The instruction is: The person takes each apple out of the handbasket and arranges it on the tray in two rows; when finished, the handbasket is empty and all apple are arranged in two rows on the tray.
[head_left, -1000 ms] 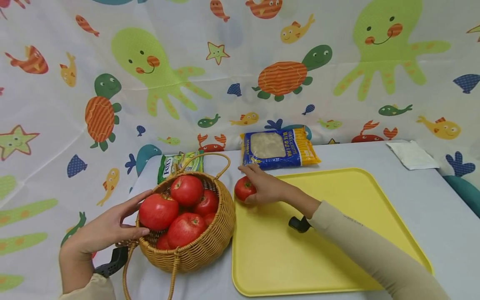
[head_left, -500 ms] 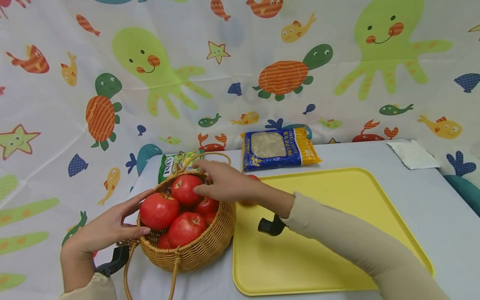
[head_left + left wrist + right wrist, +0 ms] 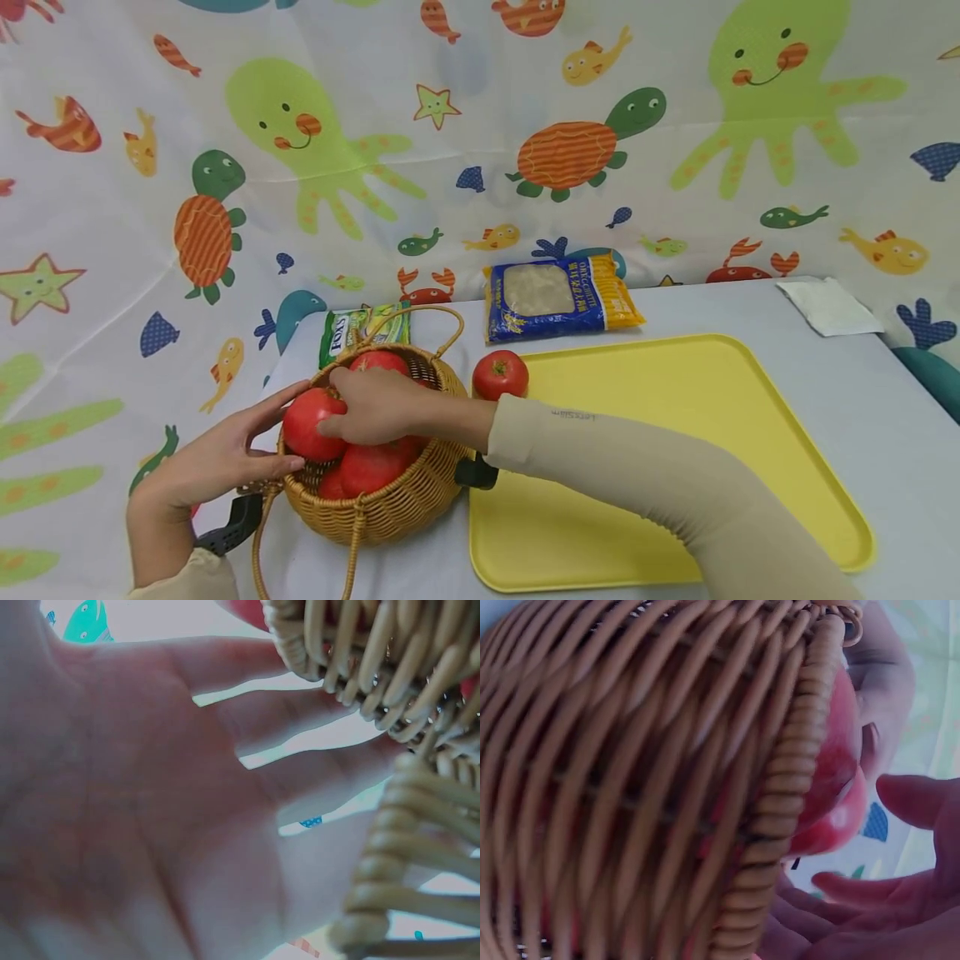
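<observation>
Right hand (image 3: 375, 408) has left one tomato (image 3: 500, 374) on the yellow tray (image 3: 675, 467) behind its forearm and now curls around another tomato (image 3: 315, 422) in the wicker basket (image 3: 390, 508), while the open left hand (image 3: 210, 462) steadies the rim: unloading continues.

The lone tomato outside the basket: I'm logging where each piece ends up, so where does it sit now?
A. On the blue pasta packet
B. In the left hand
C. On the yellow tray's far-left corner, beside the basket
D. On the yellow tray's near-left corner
C: the tomato rests on the far-left corner of the yellow tray, just right of the wicker basket, with no hand on it.
</observation>
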Demonstrator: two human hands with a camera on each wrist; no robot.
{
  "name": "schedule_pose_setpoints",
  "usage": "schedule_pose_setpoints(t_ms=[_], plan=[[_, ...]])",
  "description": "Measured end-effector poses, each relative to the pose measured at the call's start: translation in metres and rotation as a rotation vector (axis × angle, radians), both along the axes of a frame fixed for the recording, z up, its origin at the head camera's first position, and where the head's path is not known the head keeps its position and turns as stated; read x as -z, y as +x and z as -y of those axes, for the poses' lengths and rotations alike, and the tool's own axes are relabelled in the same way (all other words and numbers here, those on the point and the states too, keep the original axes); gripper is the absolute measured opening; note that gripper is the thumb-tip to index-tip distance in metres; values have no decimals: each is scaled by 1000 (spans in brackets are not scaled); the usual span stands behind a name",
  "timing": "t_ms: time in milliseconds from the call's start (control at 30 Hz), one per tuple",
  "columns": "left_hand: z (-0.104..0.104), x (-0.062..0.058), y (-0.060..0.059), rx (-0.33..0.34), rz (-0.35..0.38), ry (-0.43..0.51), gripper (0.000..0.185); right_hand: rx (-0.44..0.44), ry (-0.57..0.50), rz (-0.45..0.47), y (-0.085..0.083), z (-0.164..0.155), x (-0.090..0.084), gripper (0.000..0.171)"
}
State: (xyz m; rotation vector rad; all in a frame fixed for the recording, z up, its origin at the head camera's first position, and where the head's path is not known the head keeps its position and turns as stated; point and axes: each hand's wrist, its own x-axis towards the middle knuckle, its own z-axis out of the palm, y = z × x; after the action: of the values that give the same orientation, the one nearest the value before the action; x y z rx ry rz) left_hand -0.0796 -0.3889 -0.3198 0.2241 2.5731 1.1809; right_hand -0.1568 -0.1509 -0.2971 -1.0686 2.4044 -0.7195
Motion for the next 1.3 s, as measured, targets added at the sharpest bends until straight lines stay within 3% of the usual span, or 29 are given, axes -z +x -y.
schedule_pose_setpoints(t_ms=[200, 433, 633, 733, 933, 1067, 1300], plan=[[3, 1, 1, 9, -23, -17, 86, 39, 69, -129, 8, 14, 0, 35], [4, 1, 2, 22, -48, -12, 86, 68, 90, -197, 15, 27, 6, 38], [4, 1, 2, 43, -55, 2, 85, 97, 113, -160, 18, 38, 9, 68], [3, 0, 1, 38, -42, 0, 85, 104, 110, -85, 16, 40, 9, 77], [2, -2, -1, 24, -34, -21, 86, 132, 5, 43, 12, 35, 9, 66], [3, -2, 0, 29, -57, -28, 85, 192, -49, 35, 16, 35, 9, 60], [2, 2, -1, 44, -60, 21, 83, 312, -68, 32, 27, 33, 10, 68]])
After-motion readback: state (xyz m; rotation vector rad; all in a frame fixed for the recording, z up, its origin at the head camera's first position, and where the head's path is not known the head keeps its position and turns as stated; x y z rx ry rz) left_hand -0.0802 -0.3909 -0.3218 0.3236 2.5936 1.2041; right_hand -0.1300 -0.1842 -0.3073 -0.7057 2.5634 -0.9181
